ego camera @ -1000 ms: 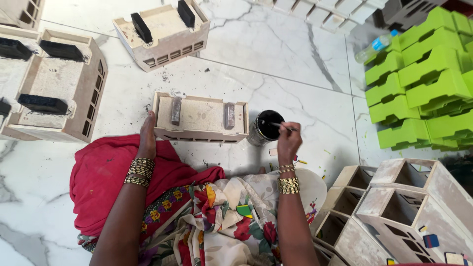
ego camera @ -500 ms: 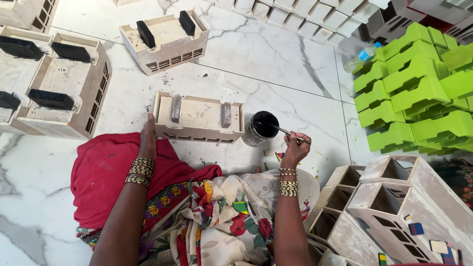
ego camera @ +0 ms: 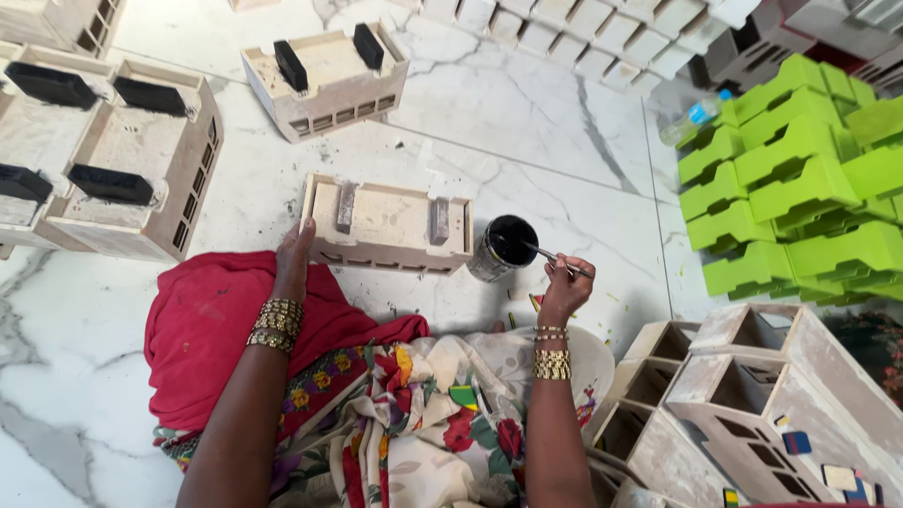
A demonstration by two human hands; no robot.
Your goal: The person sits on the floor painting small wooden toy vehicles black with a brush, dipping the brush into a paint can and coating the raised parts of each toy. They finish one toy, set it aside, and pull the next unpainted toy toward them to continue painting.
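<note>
The right hand is pinched shut on a thin brush, whose tip reaches into the open mouth of a small tin of black paint just beyond the fingers. The left hand lies flat, fingers together, pressed against the near left corner of a pale wooden box that rests on the marble floor, just left of the tin. Two raised strips on the box top look grey and unpainted.

Judgement: the step in hand is loading the brush. It should go best with only the tip dipped and the excess wiped on the tin's rim, since drips would mark the pale wood and the floor. The left hand should keep the box braced so that it does not slide under the strokes.

Surroundings: beyond the left hand stand more pale boxes with black strips on top. Far to the right of the right hand is a stack of bright green boxes, with a plastic bottle beside it. Bare wooden frames crowd close to the right forearm and could catch the elbow. The tin sits near the box edge, so a careless sweep might tip it.
</note>
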